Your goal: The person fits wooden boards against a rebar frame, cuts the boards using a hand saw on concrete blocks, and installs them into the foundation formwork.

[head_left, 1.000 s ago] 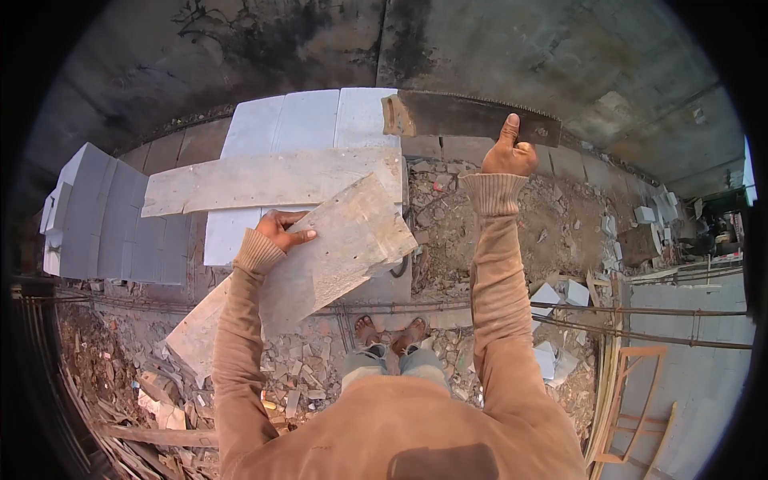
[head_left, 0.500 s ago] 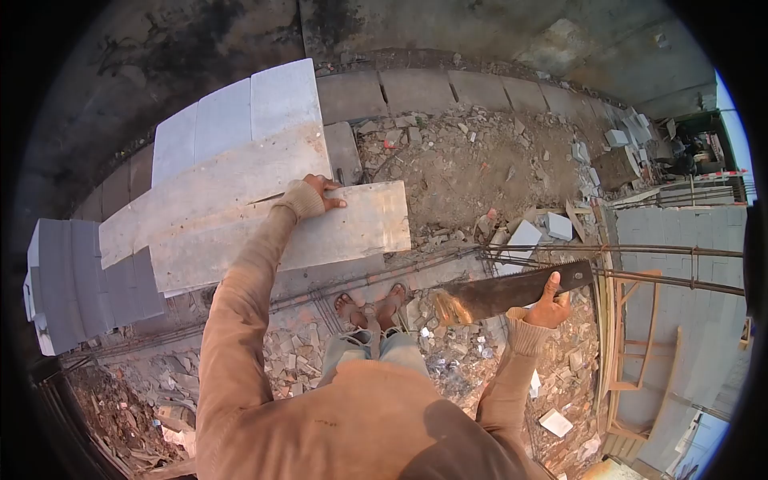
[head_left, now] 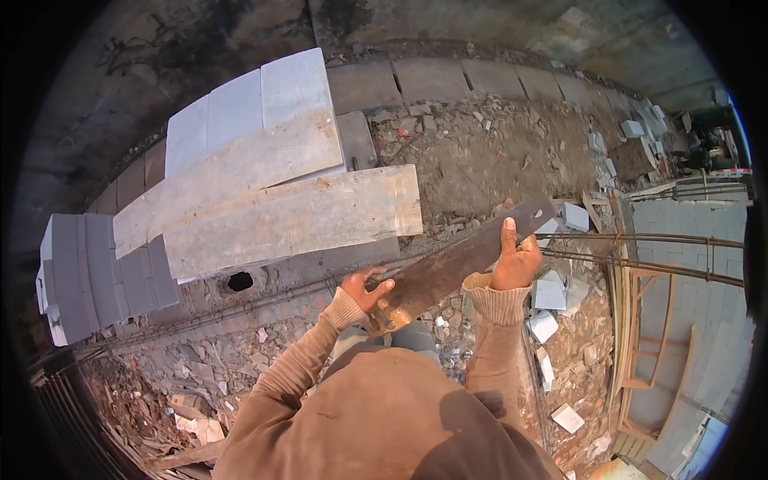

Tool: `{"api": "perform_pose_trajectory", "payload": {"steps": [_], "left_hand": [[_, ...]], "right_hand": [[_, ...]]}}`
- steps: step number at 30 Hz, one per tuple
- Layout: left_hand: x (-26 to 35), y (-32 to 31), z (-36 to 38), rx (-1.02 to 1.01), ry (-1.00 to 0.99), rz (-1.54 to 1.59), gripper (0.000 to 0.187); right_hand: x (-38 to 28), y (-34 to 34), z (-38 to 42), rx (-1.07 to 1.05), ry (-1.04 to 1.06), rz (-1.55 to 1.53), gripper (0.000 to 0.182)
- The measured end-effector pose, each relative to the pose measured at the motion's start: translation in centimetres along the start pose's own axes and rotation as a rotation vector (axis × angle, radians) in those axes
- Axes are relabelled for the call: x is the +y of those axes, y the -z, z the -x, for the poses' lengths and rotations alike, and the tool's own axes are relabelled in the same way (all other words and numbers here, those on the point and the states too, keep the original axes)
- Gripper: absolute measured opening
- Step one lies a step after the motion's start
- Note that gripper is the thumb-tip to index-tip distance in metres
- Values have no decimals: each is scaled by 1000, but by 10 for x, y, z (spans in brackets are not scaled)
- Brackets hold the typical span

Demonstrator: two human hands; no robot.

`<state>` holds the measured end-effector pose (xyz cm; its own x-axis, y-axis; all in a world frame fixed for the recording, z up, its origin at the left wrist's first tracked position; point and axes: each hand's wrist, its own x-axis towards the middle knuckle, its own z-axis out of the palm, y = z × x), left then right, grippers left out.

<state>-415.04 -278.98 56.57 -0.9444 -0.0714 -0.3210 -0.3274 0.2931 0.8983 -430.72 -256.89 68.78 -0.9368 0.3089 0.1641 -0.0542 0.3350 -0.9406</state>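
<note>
A: Holding the saw (head_left: 464, 264) in both hands, are they?

B: Yes. The left hand (head_left: 364, 290) is curled round the handle end, low and close to the body. The right hand (head_left: 514, 262) grips the blade near its far tip, thumb pressed flat along the steel. The saw hangs slanted in the air, above the rubble (head_left: 472, 160) and a run of steel rods (head_left: 640, 240), touching nothing else.

A: Where are the boards?

B: Two planks lie across a stack of grey blocks (head_left: 240, 104). The nearer plank (head_left: 296, 220) sticks out past the right edge of the stack; the farther plank (head_left: 224, 180) lies just behind it, overlapping. Neither hand touches them.

A: So what would make this grip sound?

B: I'd judge that the right palm should stay on the flat of the blade, fingers clear of the toothed edge. I can't tell which edge has the teeth here. The left hand wants a full wrap on the handle before the right lets go. Footing matters too: loose rubble underfoot, and a dark hole (head_left: 240, 281) by the near edge of the stack.
</note>
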Motion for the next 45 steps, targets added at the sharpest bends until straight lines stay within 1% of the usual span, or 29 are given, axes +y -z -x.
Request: {"api": "perform_pose_trajectory", "payload": {"steps": [1,2,5,6,7,9,11,13,14,15,17,19,20,21,23,24,26,27,28,29,30,31,32,34,35,36,38,41,45], "left_hand": [[3,-1,3,19,145,106,57],[-1,-3,3,18,142,108,57],[-23,-16,-1,50,124,168,54],[-28,-22,-1,41,83,235,54],[-28,-24,0,27,41,303,58],[-29,-31,0,51,65,331,61],[-24,-33,-5,83,85,358,64],[-17,-32,-16,119,272,375,68],[-11,-34,-26,122,268,383,68],[-6,-37,-37,203,312,449,70],[0,-34,-59,275,357,520,72],[3,-27,-81,311,448,421,72],[16,-24,-83,303,447,419,72],[30,-23,-84,306,481,508,73],[37,-23,-86,305,515,596,77],[30,-22,-90,291,451,552,77],[17,-11,-85,287,395,506,82],[9,-2,-77,374,249,363,86],[0,8,-70,461,102,217,95],[-3,24,-57,474,107,216,95],[-2,46,-40,479,-51,-321,102],[-3,64,-39,452,-130,-591,107],[-4,81,-38,453,-217,-860,113],[-15,105,-51,-33,-61,-1109,118],[-47,109,-69,14,-166,-1111,116],[-48,110,-78,24,-174,-1108,116],[-50,104,-85,10,-215,-1195,113],[-57,85,-105,6,-304,-1160,107],[-65,83,-104,-38,-330,-1166,100]], "right_hand": [[-10,-5,-2,-73,-16,122,53],[-16,-12,-4,-144,-29,243,55],[-21,-28,-4,-157,57,227,63],[-21,-30,-7,-155,58,226,63],[-22,-30,-10,-229,16,227,57],[-20,-24,-9,-297,-26,239,51],[-16,-15,2,-569,-84,-165,45],[11,4,36,-664,-145,-210,67],[33,17,56,-764,-202,-184,72],[56,32,77,-865,-263,-157,77],[89,56,132,-985,-349,-189,78],[39,44,172,-799,-139,-261,63],[40,39,180,-791,-141,-260,63],[43,35,185,-726,-177,-105,52],[26,21,183,-590,-243,-12,23],[20,13,176,-591,-240,-13,23],[8,-4,165,-416,-238,-311,15],[-5,-14,161,-313,-248,-452,15],[-4,-10,157,-327,-249,-454,15],[-2,-3,150,-384,-249,-368,15],[-1,-1,147,-433,-249,-285,15],[7,-2,154,-412,-312,-428,15],[7,-4,153,-411,-314,-430,15],[4,3,157,-484,-104,-154,14],[8,0,155,-484,-64,-207,12],[4,-5,151,-481,-51,-206,12],[-7,-9,151,-490,-238,-333,11],[-2,-17,152,-507,-236,-295,12],[0,-22,148,-533,-184,-215,12]]}}
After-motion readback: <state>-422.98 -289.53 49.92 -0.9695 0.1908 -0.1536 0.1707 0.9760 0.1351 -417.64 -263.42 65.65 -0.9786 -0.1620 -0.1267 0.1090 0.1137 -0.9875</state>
